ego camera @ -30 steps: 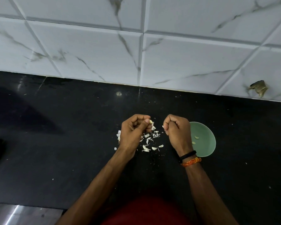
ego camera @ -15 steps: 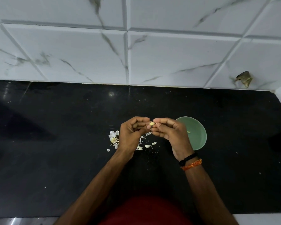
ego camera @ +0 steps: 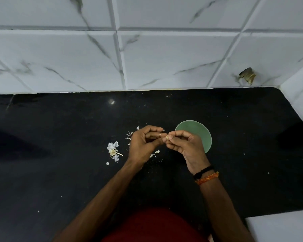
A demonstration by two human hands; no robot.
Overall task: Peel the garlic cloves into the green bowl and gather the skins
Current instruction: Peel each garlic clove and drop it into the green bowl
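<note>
Both hands, left and right, are pinching one clove in a fingertip grip above the surface, beside the bowl; skins are lying left.

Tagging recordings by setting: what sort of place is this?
Probably a home kitchen: a black stone countertop against white marble-look wall tiles, with garlic skins and a green bowl on it.

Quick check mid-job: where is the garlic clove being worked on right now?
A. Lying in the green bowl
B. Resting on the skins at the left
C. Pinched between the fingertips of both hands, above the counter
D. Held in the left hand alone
C: the garlic clove sits pinched between the left hand and right hand, beside the green bowl, not in it.
</note>
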